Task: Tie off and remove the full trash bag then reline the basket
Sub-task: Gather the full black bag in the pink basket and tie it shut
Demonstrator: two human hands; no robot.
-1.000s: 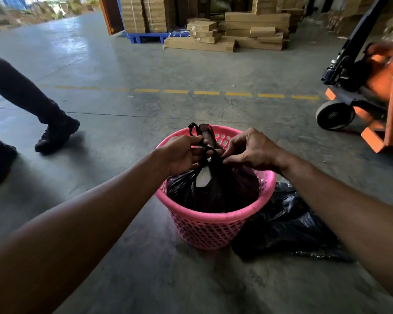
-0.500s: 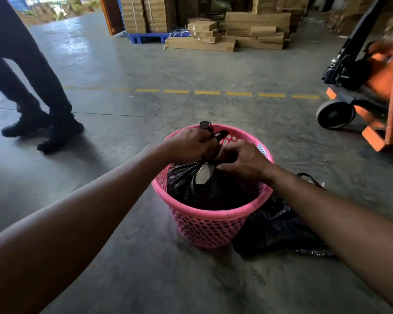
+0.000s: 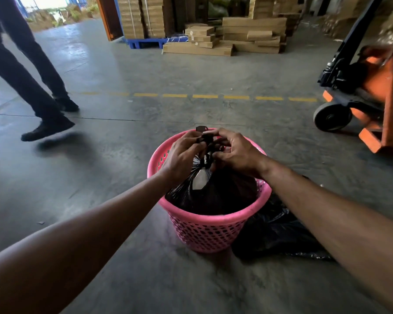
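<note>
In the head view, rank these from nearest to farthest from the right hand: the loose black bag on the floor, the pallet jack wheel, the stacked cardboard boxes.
From the right hand, which works the knot over the pink basket:
1. Loose black bag, on the floor just right of the basket.
2. Pallet jack wheel, farther off to the right.
3. Stacked cardboard boxes, far ahead beyond the yellow dashed line.
</note>
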